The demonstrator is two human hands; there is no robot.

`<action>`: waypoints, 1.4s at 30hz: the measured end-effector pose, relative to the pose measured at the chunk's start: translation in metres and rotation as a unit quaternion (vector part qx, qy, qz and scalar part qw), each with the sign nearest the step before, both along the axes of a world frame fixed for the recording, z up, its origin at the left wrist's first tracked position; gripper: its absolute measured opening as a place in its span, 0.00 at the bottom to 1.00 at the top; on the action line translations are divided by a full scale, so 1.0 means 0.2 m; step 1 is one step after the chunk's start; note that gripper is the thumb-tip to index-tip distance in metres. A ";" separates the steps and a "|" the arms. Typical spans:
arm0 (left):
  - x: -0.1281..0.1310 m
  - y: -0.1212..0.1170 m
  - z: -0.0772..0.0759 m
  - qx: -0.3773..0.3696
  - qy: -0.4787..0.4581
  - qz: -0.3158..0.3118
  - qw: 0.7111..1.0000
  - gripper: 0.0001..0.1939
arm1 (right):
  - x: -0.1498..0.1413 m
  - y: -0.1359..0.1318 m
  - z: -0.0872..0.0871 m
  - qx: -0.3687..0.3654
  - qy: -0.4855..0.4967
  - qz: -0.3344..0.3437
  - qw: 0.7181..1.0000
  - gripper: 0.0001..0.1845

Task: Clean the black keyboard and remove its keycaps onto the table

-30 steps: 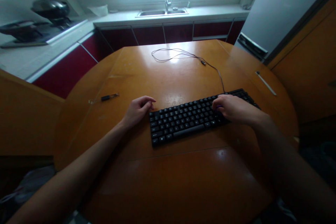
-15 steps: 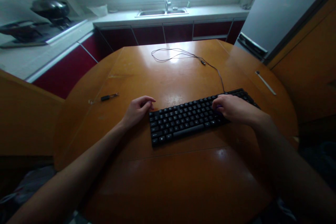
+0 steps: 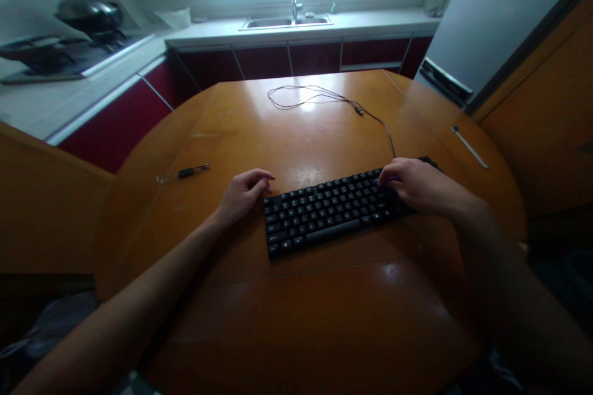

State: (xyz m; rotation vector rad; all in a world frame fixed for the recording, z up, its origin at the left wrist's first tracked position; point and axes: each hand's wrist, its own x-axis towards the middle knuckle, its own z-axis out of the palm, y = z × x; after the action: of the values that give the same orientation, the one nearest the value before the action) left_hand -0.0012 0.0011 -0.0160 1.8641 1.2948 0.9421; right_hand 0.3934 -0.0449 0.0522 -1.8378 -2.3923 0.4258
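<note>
A black keyboard (image 3: 324,210) lies slightly slanted on the wooden table. Over its right part is my right hand (image 3: 414,182), fingers bent down toward the keys and closed on a small purple thing (image 3: 390,179). Most of that purple thing is hidden under the fingers, so its kind does not show. My left hand (image 3: 245,191) rests on its side at the keyboard's upper left corner, loosely curled with a gap between thumb and forefinger. It appears to hold nothing; whether it touches the corner is unclear.
The keyboard's cable (image 3: 324,95) runs back and lies in loops on the table (image 3: 306,315). A small black tool with a metal loop (image 3: 192,171) lies to the left. On the right is a thin pale stick with a dark end (image 3: 470,148). Counter and sink (image 3: 269,23) stand behind.
My right hand has shifted a little right and back over the keys, with the purple thing in its fingers. The left hand and the keyboard stay in place.
</note>
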 end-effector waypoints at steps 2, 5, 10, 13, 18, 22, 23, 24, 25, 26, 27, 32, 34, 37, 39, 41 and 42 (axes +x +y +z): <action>0.00 0.00 -0.01 0.000 0.003 0.000 1.000 0.10 | -0.02 0.00 0.01 0.009 0.024 0.022 0.999 0.11; -0.01 0.01 -0.02 0.000 0.003 0.002 1.000 0.10 | -0.06 -0.01 0.00 -0.011 0.047 0.059 0.997 0.10; 0.00 0.00 -0.01 -0.002 -0.002 0.001 1.000 0.10 | -0.05 -0.02 -0.02 -0.054 0.023 0.069 0.996 0.11; 0.00 0.00 -0.01 -0.002 -0.005 0.001 1.000 0.10 | -0.01 -0.01 -0.04 -0.054 0.000 0.030 0.998 0.09; 0.00 0.01 -0.01 0.001 0.000 0.000 1.000 0.10 | 0.04 0.01 -0.05 -0.051 -0.039 -0.001 0.998 0.08; -0.01 0.01 -0.02 -0.002 -0.002 0.000 1.000 0.11 | 0.02 0.00 -0.03 -0.050 -0.025 0.023 0.998 0.08; -0.01 0.01 -0.02 -0.003 -0.003 0.000 1.000 0.11 | 0.01 0.00 -0.03 -0.053 -0.019 0.034 0.998 0.09; -0.01 0.01 -0.02 -0.005 -0.003 -0.001 1.000 0.11 | 0.00 0.00 -0.02 -0.055 -0.014 0.042 0.997 0.09; -0.01 0.01 -0.02 -0.006 -0.003 -0.001 1.000 0.11 | 0.00 -0.01 -0.02 -0.057 -0.010 0.048 0.997 0.09; -0.01 0.01 -0.02 -0.006 -0.003 0.000 1.000 0.11 | -0.01 -0.01 -0.03 -0.057 -0.006 0.051 0.997 0.09; -0.01 0.01 -0.02 -0.006 -0.003 0.000 1.000 0.11 | -0.01 -0.01 -0.03 -0.055 -0.005 0.050 0.997 0.09; -0.01 0.01 -0.02 -0.002 -0.004 -0.002 1.000 0.11 | 0.05 0.01 -0.06 -0.048 -0.047 -0.001 0.998 0.09; -0.01 0.01 -0.02 -0.003 -0.003 -0.002 1.000 0.10 | 0.07 0.02 -0.05 -0.043 -0.053 -0.018 0.998 0.09; 0.00 0.01 -0.01 -0.002 0.002 0.002 1.000 0.10 | 0.11 0.03 0.00 0.001 -0.014 -0.061 0.998 0.10; 0.00 0.01 -0.01 0.002 0.005 0.003 1.000 0.10 | 0.13 0.05 0.03 0.050 0.023 -0.112 0.992 0.11; 0.00 0.01 -0.01 0.003 0.006 0.004 1.000 0.10 | 0.18 0.07 0.06 0.087 0.048 -0.161 0.982 0.11; 0.00 0.01 -0.01 0.003 0.006 0.003 1.000 0.10 | 0.20 0.08 0.06 0.096 0.055 -0.179 0.978 0.11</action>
State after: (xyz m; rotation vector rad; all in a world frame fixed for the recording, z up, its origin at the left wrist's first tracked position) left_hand -0.0016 0.0026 -0.0185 1.8741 1.3067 0.9405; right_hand 0.4329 -0.0283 0.0643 -2.0346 -1.8995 0.2436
